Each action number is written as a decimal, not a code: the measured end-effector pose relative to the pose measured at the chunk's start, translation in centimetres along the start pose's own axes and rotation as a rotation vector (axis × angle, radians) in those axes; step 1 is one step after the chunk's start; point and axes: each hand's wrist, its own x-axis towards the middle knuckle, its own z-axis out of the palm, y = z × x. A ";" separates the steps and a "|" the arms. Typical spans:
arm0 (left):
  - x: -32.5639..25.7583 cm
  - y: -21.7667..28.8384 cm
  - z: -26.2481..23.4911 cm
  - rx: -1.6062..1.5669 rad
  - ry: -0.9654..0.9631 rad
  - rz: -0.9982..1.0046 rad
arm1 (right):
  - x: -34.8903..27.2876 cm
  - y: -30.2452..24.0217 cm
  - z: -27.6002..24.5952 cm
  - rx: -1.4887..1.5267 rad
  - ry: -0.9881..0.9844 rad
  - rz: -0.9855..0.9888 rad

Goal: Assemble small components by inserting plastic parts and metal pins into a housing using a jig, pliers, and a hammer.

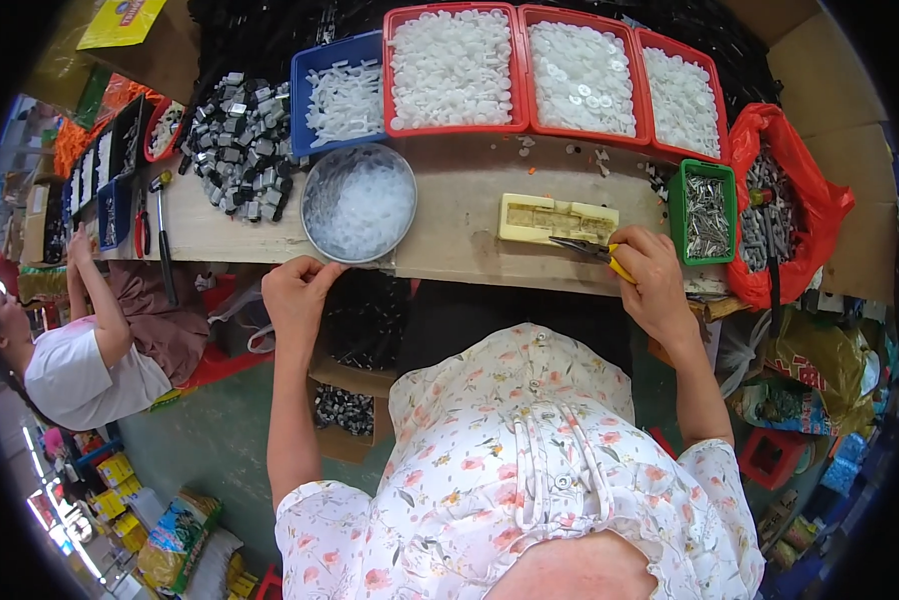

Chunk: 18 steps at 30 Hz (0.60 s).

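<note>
yellow boxes (117,470) stand near a large patterned sack (178,540).

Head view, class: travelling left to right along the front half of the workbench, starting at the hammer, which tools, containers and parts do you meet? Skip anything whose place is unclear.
Hammer → pile of black-and-grey parts → round metal bowl → cream block → green bin → red plastic bag.

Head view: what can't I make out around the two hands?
Head view: whether the left hand pinches anything beside the round bowl; its fingers hide that.
Head view: handle ends of the pliers, covered by the right hand.
Head view: whether the pliers touch the cream block; too small to tell.
Head view: the bowl's white pieces, blurred together.
</note>
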 end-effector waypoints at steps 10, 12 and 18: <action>1.2 0.2 1.2 0.085 0.119 0.115 | 0.2 1.6 -1.2 -0.031 0.087 0.076; 1.3 0.2 0.4 0.052 0.004 0.097 | 0.0 2.6 -2.2 -0.097 0.156 0.125; 3.9 3.7 -4.9 -0.107 -0.336 -0.033 | -1.1 5.6 -3.8 -0.239 0.225 0.278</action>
